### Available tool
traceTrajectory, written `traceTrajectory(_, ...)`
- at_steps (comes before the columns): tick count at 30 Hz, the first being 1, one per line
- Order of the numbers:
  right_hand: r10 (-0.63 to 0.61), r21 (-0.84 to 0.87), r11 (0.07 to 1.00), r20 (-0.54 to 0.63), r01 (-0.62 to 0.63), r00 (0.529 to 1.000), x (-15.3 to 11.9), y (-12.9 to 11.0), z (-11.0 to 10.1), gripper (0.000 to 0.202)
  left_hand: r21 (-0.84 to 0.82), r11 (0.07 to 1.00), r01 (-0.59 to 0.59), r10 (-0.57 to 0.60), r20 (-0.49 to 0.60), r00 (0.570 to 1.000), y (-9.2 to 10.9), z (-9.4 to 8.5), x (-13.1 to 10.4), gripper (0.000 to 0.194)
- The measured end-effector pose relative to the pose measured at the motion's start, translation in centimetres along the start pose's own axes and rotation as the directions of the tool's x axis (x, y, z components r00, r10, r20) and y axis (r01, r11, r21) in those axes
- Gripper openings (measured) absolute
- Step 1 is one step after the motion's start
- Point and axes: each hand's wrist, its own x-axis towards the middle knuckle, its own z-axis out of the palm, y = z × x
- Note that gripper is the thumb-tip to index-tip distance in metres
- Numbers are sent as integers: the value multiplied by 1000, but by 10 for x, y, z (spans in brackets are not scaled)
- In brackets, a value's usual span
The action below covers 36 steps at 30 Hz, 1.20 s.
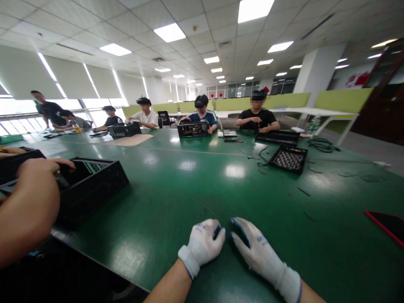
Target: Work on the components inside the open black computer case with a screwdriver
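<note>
And here we are at the green tabletop (164,202), stretched out right beneath us! Our gloved left hand (206,242) sits half curled over it, and whether it grips anything we cannot tell; just beside it, our gloved right hand (257,250) is released, thumb spread from the fingers. Over to our left, a co-worker's bare forearm (38,202) reaches to an open black computer case (101,185)! Ahead and right we spot a shallow black tray (285,169) of small silvery pieces, then a coiled black cable (323,146) beyond
</note>
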Motion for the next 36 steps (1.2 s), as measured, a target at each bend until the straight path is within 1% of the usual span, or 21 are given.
traceTrajectory(8,-19,-2,1000,-10,19,1000,-1,2,-1,62,4,1000,-5,5,-6,1000,-1,2,-1,25)
traceTrajectory(16,-70,-13,997,-74,70,995,-1,6,3,56,5,1000,-8,8,-28,1000,-2,3,0,25)
traceTrajectory(27,-69,-22,997,-66,68,995,-1,5,2,60,-7,1000,-6,6,-19,1000,-1,2,-1,25)
traceTrajectory(33,-73,-25,997,-76,72,994,-2,6,3,57,-10,1000,-16,15,-18,1000,-2,1,0,25)
traceTrajectory(36,-70,-23,997,-64,69,995,-2,6,3,60,-3,1000,-12,12,-17,1000,-1,1,0,24)
